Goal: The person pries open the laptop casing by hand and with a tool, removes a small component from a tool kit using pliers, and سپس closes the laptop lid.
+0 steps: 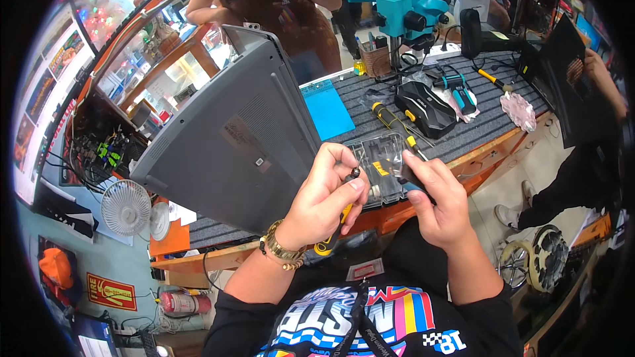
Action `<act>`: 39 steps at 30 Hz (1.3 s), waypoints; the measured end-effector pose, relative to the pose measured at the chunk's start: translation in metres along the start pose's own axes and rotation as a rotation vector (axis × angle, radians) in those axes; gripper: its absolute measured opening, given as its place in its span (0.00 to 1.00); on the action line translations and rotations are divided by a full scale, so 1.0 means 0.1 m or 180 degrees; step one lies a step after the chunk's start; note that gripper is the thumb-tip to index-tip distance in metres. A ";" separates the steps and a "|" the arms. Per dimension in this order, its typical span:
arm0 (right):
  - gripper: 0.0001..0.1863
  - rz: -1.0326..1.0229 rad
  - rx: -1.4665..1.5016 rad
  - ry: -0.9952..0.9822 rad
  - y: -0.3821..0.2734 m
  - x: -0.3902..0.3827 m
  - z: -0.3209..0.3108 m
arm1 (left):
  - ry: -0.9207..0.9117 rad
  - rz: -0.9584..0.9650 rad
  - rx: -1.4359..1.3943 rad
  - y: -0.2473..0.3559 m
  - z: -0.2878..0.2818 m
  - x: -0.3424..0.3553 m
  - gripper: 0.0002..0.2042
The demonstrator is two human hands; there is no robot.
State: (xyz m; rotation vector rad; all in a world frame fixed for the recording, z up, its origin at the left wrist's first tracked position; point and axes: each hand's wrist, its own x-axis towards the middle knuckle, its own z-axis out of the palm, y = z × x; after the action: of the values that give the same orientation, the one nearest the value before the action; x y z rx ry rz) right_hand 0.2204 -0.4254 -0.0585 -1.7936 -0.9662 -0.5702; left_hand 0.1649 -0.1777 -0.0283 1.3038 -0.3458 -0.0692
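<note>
My left hand (331,188) is closed around a yellow-and-black screwdriver (345,213), its handle pointing down toward me and its dark tip end between my thumb and fingers. My right hand (440,199) is closed, thumb against fingers, on a small dark piece (411,173) whose kind I cannot make out. Between the hands lies a clear plastic case (383,143) with compartments and small parts inside. A large grey laptop (238,139) stands partly open on its edges to the left, its underside toward me, beside my left hand.
A blue mat (329,109), a yellow-and-black screwdriver (383,114), a black box-shaped device (425,109) and a yellow-handled brush (493,80) lie on the ribbed bench. Behind them stands a teal microscope (403,13). A white fan (126,207) sits left. People stand across the bench and at right.
</note>
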 end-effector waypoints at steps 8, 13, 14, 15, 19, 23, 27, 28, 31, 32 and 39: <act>0.31 -0.0182 -0.0356 -0.0072 0.01 0.02 0.09 | -0.0070 -0.0053 -0.0012 -0.05 0.02 -0.06 0.12; 0.32 -0.0006 -0.0694 -0.0109 0.03 0.03 0.10 | 0.0102 -0.0098 0.0032 -0.09 0.02 -0.03 0.12; 0.32 -0.0004 -0.0701 -0.0109 0.03 0.03 0.11 | 0.0096 -0.0098 0.0027 -0.10 0.03 -0.03 0.12; 0.32 -0.0028 -0.0673 -0.0070 0.04 0.02 0.13 | 0.0139 -0.0118 0.0017 -0.10 0.03 -0.03 0.12; 0.31 0.0010 -0.0657 -0.0025 0.06 -0.01 0.11 | 0.0231 -0.0118 0.0115 -0.11 0.03 -0.05 0.12; 0.31 -0.0066 -0.0574 -0.0143 0.03 -0.03 0.12 | 0.0244 -0.0154 0.0154 -0.14 0.03 -0.05 0.13; 0.30 -0.0005 -0.0745 -0.0121 0.05 -0.01 0.13 | 0.0522 -0.0137 0.0430 -0.14 0.09 -0.05 0.13; 0.30 0.0024 -0.0794 -0.0091 0.05 -0.01 0.13 | 0.0592 -0.0116 0.0566 -0.14 0.10 -0.04 0.14; 0.30 0.0088 -0.0735 -0.0061 0.03 -0.02 0.15 | 0.0624 -0.0098 0.0823 -0.12 0.10 -0.04 0.13; 0.30 0.0093 -0.0736 -0.0066 0.02 -0.02 0.16 | 0.0624 -0.0103 0.0818 -0.14 0.09 -0.04 0.13; 0.27 0.0545 -0.1066 0.0385 0.13 -0.04 0.18 | 0.0677 -0.0168 0.1053 -0.15 0.10 -0.06 0.13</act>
State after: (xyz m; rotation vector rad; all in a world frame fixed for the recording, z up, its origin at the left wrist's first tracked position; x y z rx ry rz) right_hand 0.2277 -0.4132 -0.0755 -2.0866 -0.6541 -0.7558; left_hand 0.1579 -0.1897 -0.0415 1.6317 -0.1433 0.0859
